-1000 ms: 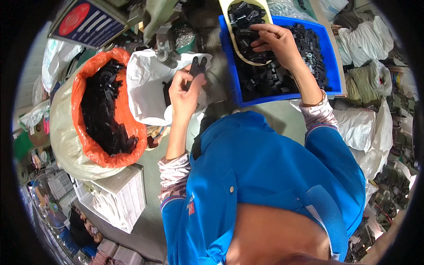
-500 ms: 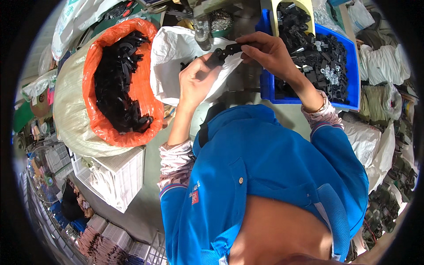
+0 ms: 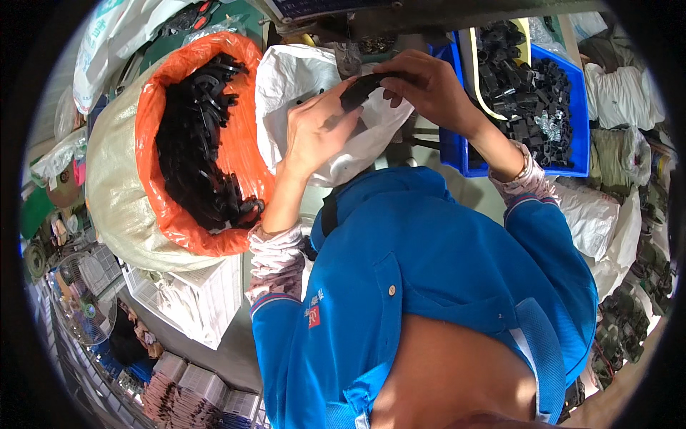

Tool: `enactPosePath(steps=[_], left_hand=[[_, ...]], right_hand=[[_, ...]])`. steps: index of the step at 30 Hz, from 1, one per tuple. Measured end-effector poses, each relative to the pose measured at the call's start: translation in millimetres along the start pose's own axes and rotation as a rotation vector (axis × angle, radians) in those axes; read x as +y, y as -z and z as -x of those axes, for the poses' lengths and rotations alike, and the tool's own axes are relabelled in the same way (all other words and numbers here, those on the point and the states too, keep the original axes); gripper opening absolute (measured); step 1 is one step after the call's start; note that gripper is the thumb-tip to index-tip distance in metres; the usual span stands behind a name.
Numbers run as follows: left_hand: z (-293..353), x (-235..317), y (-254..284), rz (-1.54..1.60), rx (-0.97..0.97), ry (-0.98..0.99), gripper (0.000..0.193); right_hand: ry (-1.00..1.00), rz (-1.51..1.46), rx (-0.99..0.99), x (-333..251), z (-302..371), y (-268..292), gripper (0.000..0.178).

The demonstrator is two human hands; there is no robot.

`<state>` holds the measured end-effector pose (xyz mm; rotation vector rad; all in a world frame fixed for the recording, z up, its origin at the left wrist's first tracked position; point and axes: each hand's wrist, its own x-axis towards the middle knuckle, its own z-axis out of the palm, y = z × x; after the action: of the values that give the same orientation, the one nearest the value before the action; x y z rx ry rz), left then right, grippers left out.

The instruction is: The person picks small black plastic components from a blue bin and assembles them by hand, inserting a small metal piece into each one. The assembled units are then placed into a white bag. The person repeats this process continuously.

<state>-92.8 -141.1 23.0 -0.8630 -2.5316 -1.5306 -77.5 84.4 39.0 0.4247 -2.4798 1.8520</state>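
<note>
Both hands are raised in front of me at a machine's metal post (image 3: 348, 61). A long black plastic part (image 3: 363, 91) spans the gap between them. My left hand (image 3: 321, 130) is closed round its left end. The fingers of my right hand (image 3: 427, 84) pinch its other end from above. Just beneath my hands gapes a white sack (image 3: 286, 80) with a few dark pieces inside. What the part looks like within my left fingers is hidden.
On the left bulges a woven sack with an orange liner (image 3: 239, 154), full of black curved parts (image 3: 204, 136). At the right stands a blue bin (image 3: 579, 121) of small black pieces and clear bits, with a cream scoop-like tray (image 3: 473, 68) in it. White crates (image 3: 229, 293) sit lower left.
My right hand has come closer to my left, and the black part has turned between them. My view has shifted a little, so the machine's head shows more at the top.
</note>
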Motion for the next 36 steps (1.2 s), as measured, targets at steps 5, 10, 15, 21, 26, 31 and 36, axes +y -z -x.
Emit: enactPosePath(steps=[5, 10, 15, 21, 26, 31, 36], left_hand=[[-15, -18, 19, -0.173, -0.026, -0.196, 0.016], [-33, -25, 32, -0.156, -0.040, -0.261, 0.022], [-53, -35, 39, -0.180, -0.056, -0.309, 0.021], [-62, -35, 38, -0.213, -0.238, -0.059, 0.025], [-74, -41, 41, -0.205, -0.363, 0.030, 0.027], [-49, -51, 39, 0.016, -0.235, 0.081, 0.026], [-66, -39, 51, -0.202, -0.331, -0.025, 0.020]], right_hand=[[0.006, -0.081, -0.015, 4, -12, -8, 0.020], [0.036, -0.084, 0.117, 6, -18, -25, 0.021], [0.052, -0.069, 0.217, -1, -28, -29, 0.017], [-0.136, 0.027, 0.198, 17, -29, -27, 0.019], [-0.177, -0.035, 0.202, 22, -25, -32, 0.023], [-0.139, 0.126, 0.235, 28, -27, -27, 0.025], [-0.176, 0.076, 0.118, 24, -30, -23, 0.026]])
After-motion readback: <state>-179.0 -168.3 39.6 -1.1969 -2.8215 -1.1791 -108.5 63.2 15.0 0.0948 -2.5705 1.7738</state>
